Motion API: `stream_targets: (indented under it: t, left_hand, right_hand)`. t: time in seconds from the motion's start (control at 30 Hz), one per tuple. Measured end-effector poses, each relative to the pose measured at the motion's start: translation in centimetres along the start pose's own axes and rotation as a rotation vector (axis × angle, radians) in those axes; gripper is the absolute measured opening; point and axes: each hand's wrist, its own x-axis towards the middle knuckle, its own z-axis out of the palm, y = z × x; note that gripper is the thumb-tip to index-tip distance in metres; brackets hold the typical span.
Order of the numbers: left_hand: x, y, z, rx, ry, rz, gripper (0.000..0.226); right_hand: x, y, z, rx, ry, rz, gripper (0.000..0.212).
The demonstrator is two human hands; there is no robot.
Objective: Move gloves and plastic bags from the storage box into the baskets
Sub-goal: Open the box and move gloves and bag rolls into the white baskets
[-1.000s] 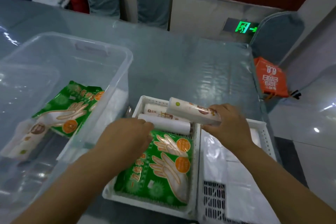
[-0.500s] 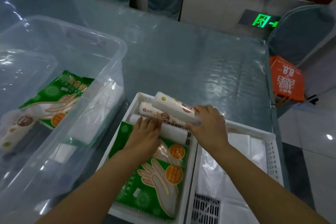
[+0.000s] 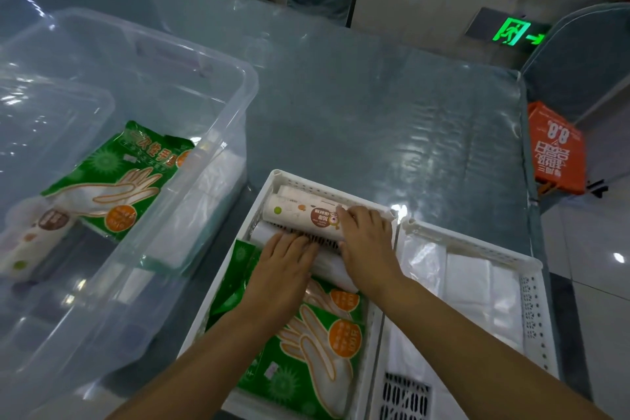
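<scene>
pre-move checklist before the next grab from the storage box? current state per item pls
1. Printed roll seated in the left basket: cannot tell; the right hand covers one end.
2. Right hand free to leave: not ok, it rests on the roll.
3. Left hand free: not ok, it lies flat on the plain white roll.
4. Items left in the storage box: ok; a green glove pack and another printed roll are there.
5. Room in the left basket: cannot tell; rolls and glove packs cover most of it.
</scene>
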Motion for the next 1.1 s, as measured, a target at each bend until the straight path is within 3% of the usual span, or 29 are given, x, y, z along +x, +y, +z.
stream_targets:
  t: [0.3,0.43,0.7,0.87,1.1]
  left_hand:
    - [0.4,-0.9,-0.9,-0.082,0.033,-0.102,0.062]
    - [1.6,-2.5,-0.4,-0.02,-0.06,-0.039,0.068]
    - [1.1,-3.3,0.8,-0.081,-0.143,-0.053,0.066]
    - [2.7,-4.2,0.0,-0.155,-0.134,-0.226,0.082]
    - [3.0,-3.0,1.0,-0.075,-0.179,-0.17,0.085]
  right_hand:
    - [-1.4,-0.3,0.9,-0.154,-0.051,-0.008,0.067]
    - [-1.6,0.1,0.6,-0.149,-0.042,0.007,0.069]
    - [-2.7,0.4,0.7,-0.112,-0.03,0.048,0.058]
    - [-3.3,0.9,0.5,-0.162,-0.032,0.165,0.055]
    - [-3.4,1.1,0.9,-0.11,-0.062,0.113,0.052]
